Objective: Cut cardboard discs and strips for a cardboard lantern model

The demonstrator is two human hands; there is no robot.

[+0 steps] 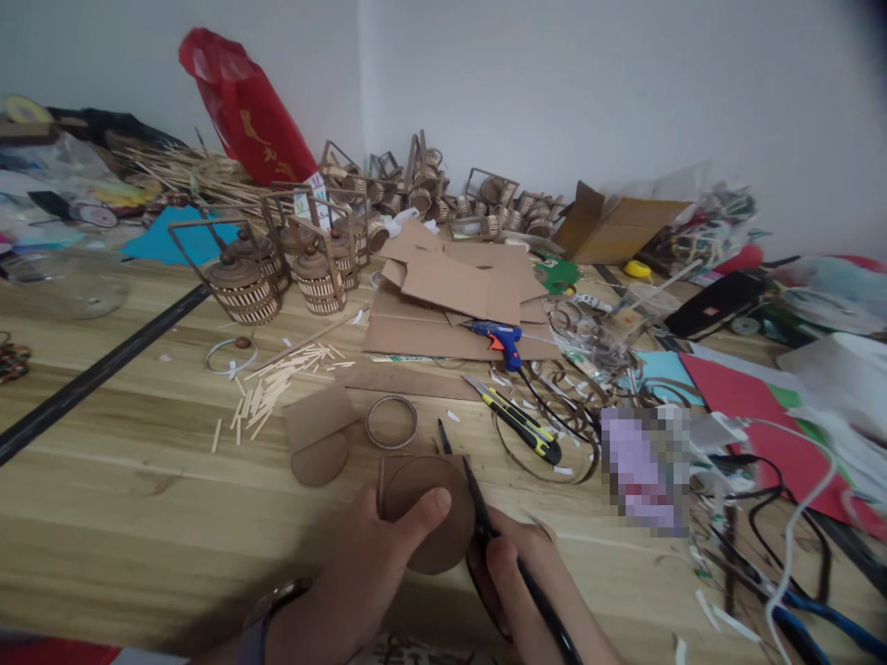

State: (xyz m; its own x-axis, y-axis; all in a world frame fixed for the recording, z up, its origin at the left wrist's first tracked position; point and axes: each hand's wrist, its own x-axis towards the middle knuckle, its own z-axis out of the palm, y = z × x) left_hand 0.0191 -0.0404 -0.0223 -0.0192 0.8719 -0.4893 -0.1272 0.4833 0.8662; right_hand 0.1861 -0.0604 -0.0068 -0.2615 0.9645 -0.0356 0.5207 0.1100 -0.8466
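My left hand [364,559] grips a piece of brown cardboard [430,531] with a round outline on it, thumb pressed on top. Black-handled scissors [481,513] are in my right hand [527,563], with their blades along the right edge of that cardboard. Part of the handles is hidden by my fingers. Just beyond the cardboard lies a dark pen [444,436]. A thin ring [392,422] rests on the table behind my left hand. Left of it is another cardboard piece [319,443] with a rounded end.
Behind are a blue glue gun [505,340], a yellow-black utility knife [523,425] and stacked cardboard sheets [450,286]. Small sticks [270,392] and several lidded mini baskets [242,286] stand at left. Cables, strips and blue-handled scissors [796,614] clutter the right.
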